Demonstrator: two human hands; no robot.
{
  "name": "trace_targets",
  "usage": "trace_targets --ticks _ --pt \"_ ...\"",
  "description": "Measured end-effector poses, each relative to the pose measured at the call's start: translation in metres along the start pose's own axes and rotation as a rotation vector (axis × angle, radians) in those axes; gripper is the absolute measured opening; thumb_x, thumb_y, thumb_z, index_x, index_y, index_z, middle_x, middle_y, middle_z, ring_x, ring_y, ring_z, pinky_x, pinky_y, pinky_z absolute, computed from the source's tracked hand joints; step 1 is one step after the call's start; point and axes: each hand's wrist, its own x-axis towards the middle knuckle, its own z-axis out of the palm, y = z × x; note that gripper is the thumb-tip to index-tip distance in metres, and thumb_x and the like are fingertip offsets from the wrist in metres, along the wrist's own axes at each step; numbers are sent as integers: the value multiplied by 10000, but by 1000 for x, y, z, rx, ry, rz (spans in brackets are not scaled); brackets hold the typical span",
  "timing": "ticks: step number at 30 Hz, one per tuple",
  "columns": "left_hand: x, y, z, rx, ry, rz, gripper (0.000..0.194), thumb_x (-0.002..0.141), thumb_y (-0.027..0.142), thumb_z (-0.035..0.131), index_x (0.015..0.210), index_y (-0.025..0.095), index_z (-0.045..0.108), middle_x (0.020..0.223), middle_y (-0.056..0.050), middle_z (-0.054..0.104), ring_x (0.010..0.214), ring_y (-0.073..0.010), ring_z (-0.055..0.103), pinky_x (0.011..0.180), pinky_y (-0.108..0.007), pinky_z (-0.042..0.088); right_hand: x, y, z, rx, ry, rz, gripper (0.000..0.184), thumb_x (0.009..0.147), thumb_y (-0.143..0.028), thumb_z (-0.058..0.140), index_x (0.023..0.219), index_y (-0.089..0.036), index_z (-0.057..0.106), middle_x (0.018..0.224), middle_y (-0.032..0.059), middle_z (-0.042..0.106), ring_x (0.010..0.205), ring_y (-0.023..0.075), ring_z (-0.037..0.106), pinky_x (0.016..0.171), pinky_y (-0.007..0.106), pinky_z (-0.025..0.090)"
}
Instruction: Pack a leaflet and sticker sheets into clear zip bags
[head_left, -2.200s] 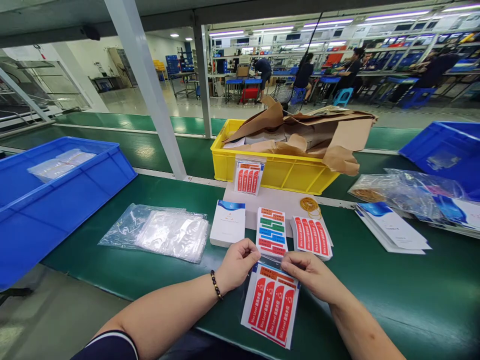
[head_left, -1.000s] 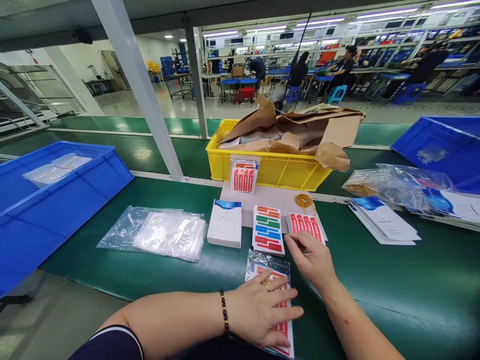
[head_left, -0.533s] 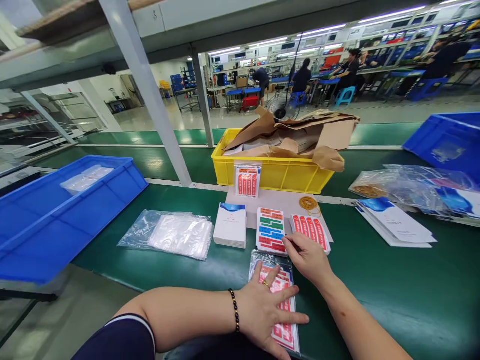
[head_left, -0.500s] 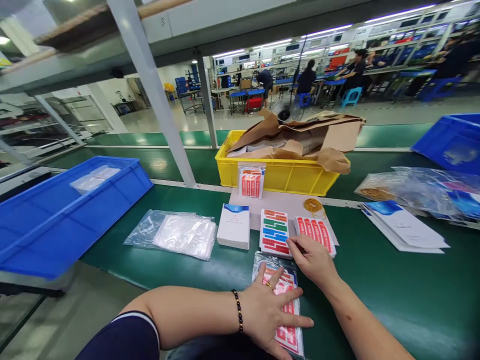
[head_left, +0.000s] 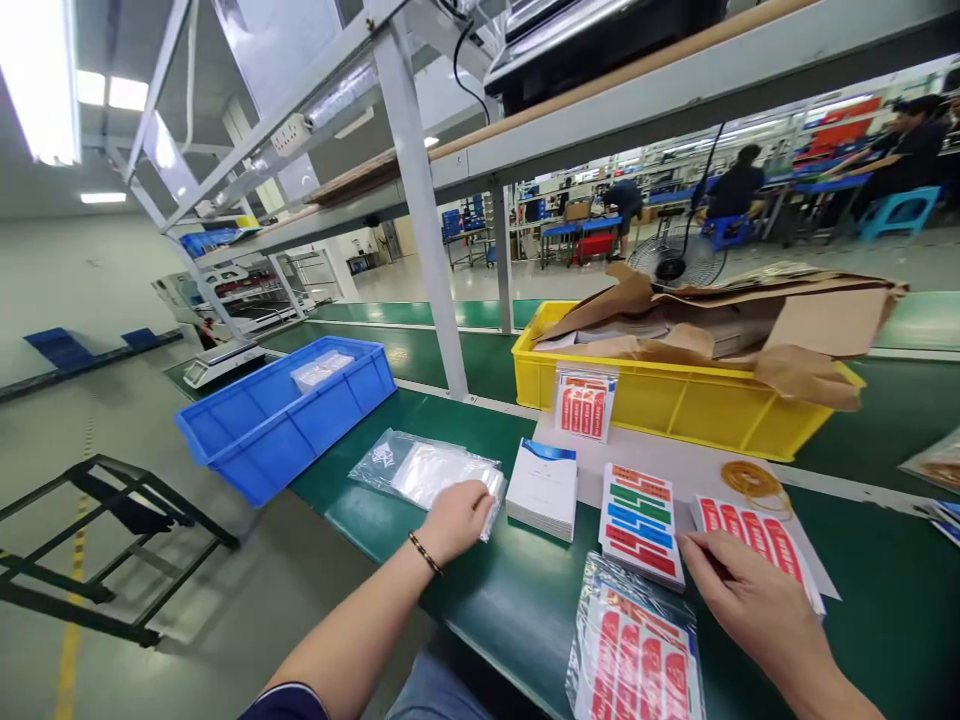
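Left hand (head_left: pixel 453 522): fingers curled at clear bags (head_left: pixel 424 468), pinch can't be confirmed | right hand (head_left: pixel 754 595): curled beside coloured sticker stack (head_left: pixel 639 522), hold unclear | filled bag (head_left: pixel 643 655) before that stack | white booklets (head_left: pixel 541 488) left of it | yellow bin (head_left: pixel 675 405) behind

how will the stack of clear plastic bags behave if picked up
The clear bags look thin and wrinkled, so they're probably floppy and light. Their glossy, overlapping surfaces suggest they may slide apart.
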Motion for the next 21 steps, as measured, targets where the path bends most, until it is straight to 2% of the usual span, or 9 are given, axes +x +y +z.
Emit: trace_targets --ticks 2,5,7,10,13,15,18,20,21 --pt "8 -27 -8 22 -40 -110 260 780 378 441 842 149 548 744 -67 593 724 -185 545 657 -282 400 0 -2 0 8 -4 -13 288 795 -431 414 719 -217 591 696 2 631 632 144 601 504 222 454" --pt "15 -52 -11 16 -125 -186 140 695 281 548 736 148 557 677 -33 592 642 -156 537 596 -240 385 0 -3 0 21 -10 -23 296 792 -439 413 719 -216 595 703 8 637 629 151 608 501 228 464" --pt "17 -57 -10 -8 -138 -196 76 696 217 523 693 148 555 683 -23 593 648 -138 528 598 -221 374 0 -1 1 27 -20 -19 302 786 -450 417 725 -217 598 718 14 645 633 157 613 498 230 475" --pt "16 -56 -14 -81 -84 -189 124 729 206 460 680 138 552 677 -27 581 660 -129 509 606 -216 367 -1 3 3 42 -6 -16 319 778 -475 416 725 -218 599 736 25 652 643 170 620 490 237 489" --pt "12 -46 -22 -212 -18 -164 205 774 227 380 681 130 535 617 -16 544 599 -111 486 576 -209 371 0 2 4 101 -1 -39 292 761 -470 453 719 -225 606 718 29 650 625 175 619 491 238 498" --pt "10 -33 -25 -318 7 -135 237 796 240 338 699 127 521 580 -2 514 552 -95 474 551 -198 380 1 -5 3 189 -60 -56 264 758 -450 479 714 -232 620 705 30 646 622 175 619 505 233 506" --pt "6 -3 -19 -456 8 -90 257 811 246 308 731 119 517 562 8 497 515 -78 472 517 -178 392 -1 -18 3 402 -288 -92 274 780 -425 470 715 -233 655 792 52 662 726 194 631 620 243 530" --pt "2 23 -6 -506 -18 -63 253 796 239 335 703 116 535 539 9 506 493 -73 473 490 -166 384 -7 -25 10 557 -457 -65 294 797 -422 443 839 -245 674 893 63 671 818 214 632 697 265 534" --pt "0 36 1 -522 -41 -41 252 783 235 356 671 117 548 536 6 521 492 -73 477 482 -162 375 -12 -28 15 612 -493 -22 314 803 -423 428 936 -256 658 941 62 668 854 222 628 711 275 535"
